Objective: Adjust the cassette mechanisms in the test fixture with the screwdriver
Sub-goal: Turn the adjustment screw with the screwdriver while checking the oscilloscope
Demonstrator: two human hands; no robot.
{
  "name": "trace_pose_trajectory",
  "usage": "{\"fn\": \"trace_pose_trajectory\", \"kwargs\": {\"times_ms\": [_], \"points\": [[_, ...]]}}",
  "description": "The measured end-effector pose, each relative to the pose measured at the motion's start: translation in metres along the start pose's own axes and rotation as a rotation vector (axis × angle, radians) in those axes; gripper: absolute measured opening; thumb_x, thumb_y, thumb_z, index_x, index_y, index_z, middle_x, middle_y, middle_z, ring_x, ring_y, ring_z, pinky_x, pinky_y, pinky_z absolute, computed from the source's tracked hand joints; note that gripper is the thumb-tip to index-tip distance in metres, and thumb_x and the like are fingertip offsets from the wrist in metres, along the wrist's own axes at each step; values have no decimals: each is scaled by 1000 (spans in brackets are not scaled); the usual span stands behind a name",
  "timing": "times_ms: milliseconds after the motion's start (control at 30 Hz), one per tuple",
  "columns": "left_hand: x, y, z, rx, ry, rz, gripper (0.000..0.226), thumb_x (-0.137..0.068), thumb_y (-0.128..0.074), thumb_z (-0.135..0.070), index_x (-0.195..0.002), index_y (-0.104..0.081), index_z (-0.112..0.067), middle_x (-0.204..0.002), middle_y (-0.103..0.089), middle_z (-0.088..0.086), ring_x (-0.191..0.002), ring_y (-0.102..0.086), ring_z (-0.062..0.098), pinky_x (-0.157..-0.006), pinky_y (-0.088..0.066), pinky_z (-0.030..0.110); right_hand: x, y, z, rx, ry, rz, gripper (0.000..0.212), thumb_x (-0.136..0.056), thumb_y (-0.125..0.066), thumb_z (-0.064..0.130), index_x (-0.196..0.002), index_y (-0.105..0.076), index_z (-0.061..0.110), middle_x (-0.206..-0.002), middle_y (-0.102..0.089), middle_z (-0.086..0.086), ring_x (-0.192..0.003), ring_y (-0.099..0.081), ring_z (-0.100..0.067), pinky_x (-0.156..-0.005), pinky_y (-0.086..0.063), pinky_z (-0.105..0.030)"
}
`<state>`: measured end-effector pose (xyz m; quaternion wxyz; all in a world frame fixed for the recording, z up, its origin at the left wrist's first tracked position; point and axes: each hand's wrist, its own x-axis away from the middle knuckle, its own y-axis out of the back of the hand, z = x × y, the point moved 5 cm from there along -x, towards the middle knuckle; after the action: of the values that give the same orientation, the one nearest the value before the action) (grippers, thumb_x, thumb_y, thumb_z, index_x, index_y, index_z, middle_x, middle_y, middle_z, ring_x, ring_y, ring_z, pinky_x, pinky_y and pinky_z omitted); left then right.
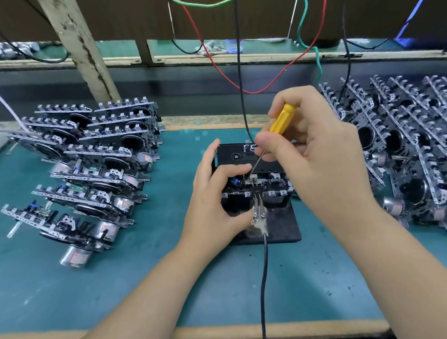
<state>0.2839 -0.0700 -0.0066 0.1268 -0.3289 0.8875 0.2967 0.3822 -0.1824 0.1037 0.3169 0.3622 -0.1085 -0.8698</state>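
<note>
You have one yellow-handled screwdriver [282, 118] and one black test fixture [278, 226] near the mat's front edge, holding one cassette mechanism [256, 187] with one black cassette [238, 156] in it. By the mat's left edge lie about ten cassette mechanisms [89, 180], overlapped so the count is rough. The pile [408, 148] at the right edge is too tangled to count.

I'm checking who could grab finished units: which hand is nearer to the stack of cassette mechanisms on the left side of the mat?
Left. The left hand grips the fixture's left side, nearest that stack of cassette mechanisms; the right hand holds the screwdriver farther right.
</note>
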Motion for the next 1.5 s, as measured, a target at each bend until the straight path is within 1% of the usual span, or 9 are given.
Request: {"fn": "trace_pose_trajectory", "kwargs": {"times_ms": [167, 367, 567, 767, 800, 933, 1133, 1300, 1500], "points": [[1, 0, 0, 10, 12, 9, 75, -68, -91, -16, -116, -51, -57, -164, -10, -20, -152, -16, 4, -111, -31, 14, -1, -1, -1, 15, -7, 18, 19, -94, -67, 8, -107, -54, 14, -79, -66, 3, -75, -73, -15, -70, -61, -42], [0, 0, -2, 17, 30, 12, 72, -68, -91, -17, -117, -53, -52, -164, -11, -18, -152, -15, 6, -112, -34, 29, -2, -1, -1, -5, -5, 21, 19, -94, -66, 9, -107, -54, 15, -79, -66, 2, -76, -73, -16, -69, -61, -40], [0, 0, -1, 15, 40, 8, 71, -68, -91, -16, -116, -53, -51, -165, -13, -13, -150, -14, -1, -112, -31, 21, -1, -1, 1, -32, -6, 17, 20, -94, -66, 6, -107, -54, 14, -81, -66, -2, -77, -74, -13, -68, -62, -34], [0, 0, -1, 9, 39, 7, 73, -67, -91, -15, -116, -52, -54, -165, -13, -11, -151, -14, -1, -112, -29, 14, -2, -2, 1, -10, 5, 28, 19, -94, -67, 8, -107, -55, 13, -82, -66, -1, -76, -74, -16, -68, -61, -39], [0, 0, -1, 12, 38, 8, 72, -67, -91, -15, -116, -53, -52, -165, -13, -11, -151, -14, 0, -112, -29, 16, -2, -2, 2, -5, 12, 24, 19, -94, -67, 8, -107, -55, 14, -81, -66, 0, -76, -73, -16, -68, -61, -38], [0, 0, 0, 18, 40, 8, 68, -68, -91, -15, -117, -55, -45, -165, -13, -11, -151, -14, 2, -113, -34, 30, -2, 0, 2, -10, 11, 24, 20, -94, -67, 7, -107, -54, 16, -80, -65, 1, -77, -74, -15, -68, -61, -36], [0, 0, 0, 24, 47, 8, 69, -67, -91, -15, -117, -54, -46, -165, -13, -11, -152, -16, 4, -114, -35, 33, -1, 1, 4, -16, 20, 4, 23, -94, -67, 8, -106, -52, 21, -82, -67, -1, -78, -74, -14, -68, -61, -31], [0, -1, 0, 28, 42, 6, 68, -68, -91, -15, -118, -55, -45, -165, -13, -11, -152, -17, 6, -115, -36, 38, 0, 0, 1, -14, -1, 19, 20, -95, -67, 9, -108, -54, 17, -83, -67, -3, -77, -74, -15, -68, -62, -36], [0, -1, 0, 23, 39, 6, 68, -68, -91, -18, -118, -55, -47, -165, -12, -12, -152, -18, 9, -114, -36, 35, -1, 1, 1, -8, 8, 4, 20, -94, -67, 9, -107, -54, 17, -82, -67, -3, -77, -74, -15, -67, -62, -32]]}}
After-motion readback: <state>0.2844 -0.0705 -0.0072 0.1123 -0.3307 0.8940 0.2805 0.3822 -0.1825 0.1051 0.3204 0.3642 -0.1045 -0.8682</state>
